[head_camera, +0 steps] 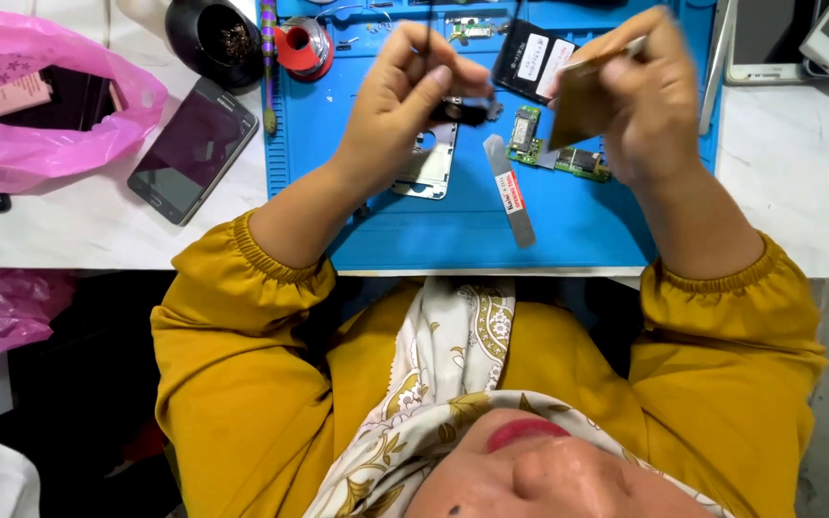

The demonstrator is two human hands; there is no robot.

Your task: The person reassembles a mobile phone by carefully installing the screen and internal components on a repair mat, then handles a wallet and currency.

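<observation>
Tweezers (428, 38), thin and dark, rise from the pinched fingertips of the left hand (397, 105), which is clenched around them above a small black part (460, 112) lying just under the knuckles. Beside it the right hand (647, 96) grasps a flat brownish card-like piece (582, 101), blurred, its lower corner tilted toward the left hand. Below both grips lies a blue work mat (453, 225); under the left hand sits a silver phone frame (428, 165), under the right a green circuit board (568, 158), and between them a slim metal pry tool (511, 192) with a red and white label. Beyond the right grip rests a black battery (530, 59) with white labels. Off the mat, left of the left hand, lie a dark smartphone (189, 149) and a pink plastic bag (40, 115) holding a pink card
</observation>
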